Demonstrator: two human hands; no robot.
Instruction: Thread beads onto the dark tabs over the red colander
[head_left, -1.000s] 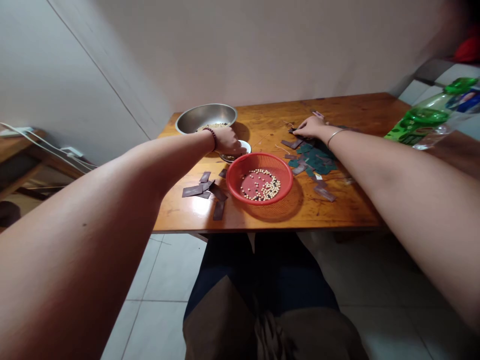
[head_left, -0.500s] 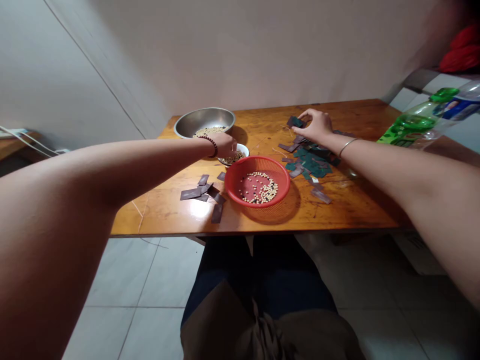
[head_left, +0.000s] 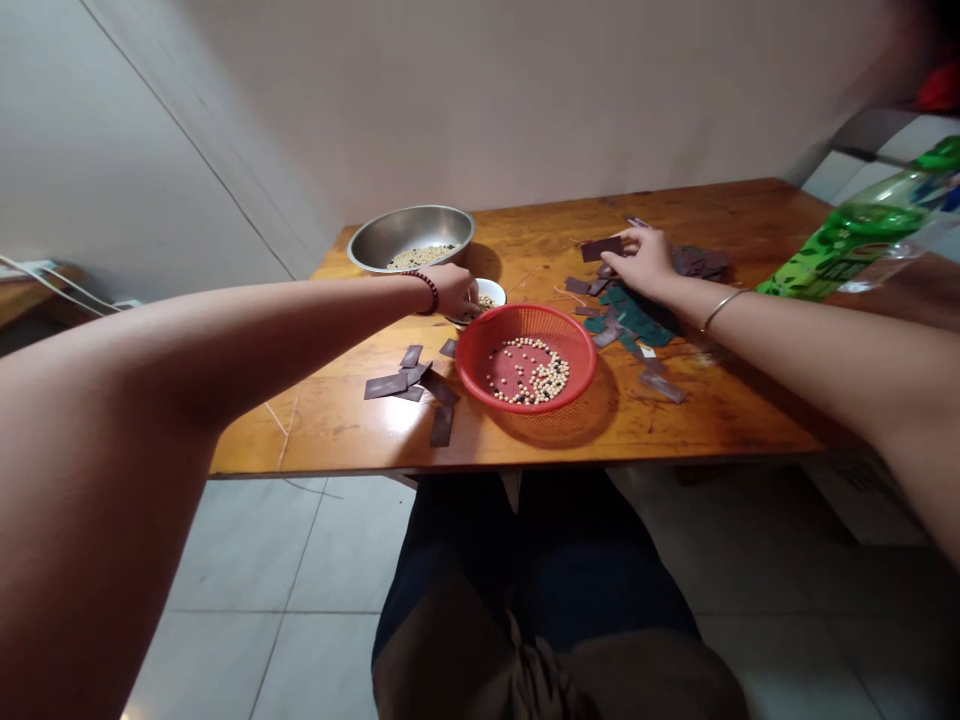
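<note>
Your right hand (head_left: 648, 263) pinches a dark strip (head_left: 601, 249) toward the table's far edge (head_left: 712, 194). Your left hand (head_left: 453, 290) hides its grip.

Here we are, looking out from the wearer's own head, one view facing forward and pitched down! The lap (head_left: 517, 610) sits at six o'clock, close in and seen steeply from above. The left arm (head_left: 112, 430) looms large at eight, nearest the lens, the right arm (head_left: 810, 360) spans three to two, and both taper toward hands much farther off. Dead centre, at middle range, the red colander (head_left: 525, 320)! The table (head_left: 337, 430) is viewed obliquely, the wall (head_left: 525, 100) backs everything at twelve, floor tiles (head_left: 225, 550) show at seven, and the right border clips the green bottle (head_left: 855, 235) between two and three.
</note>
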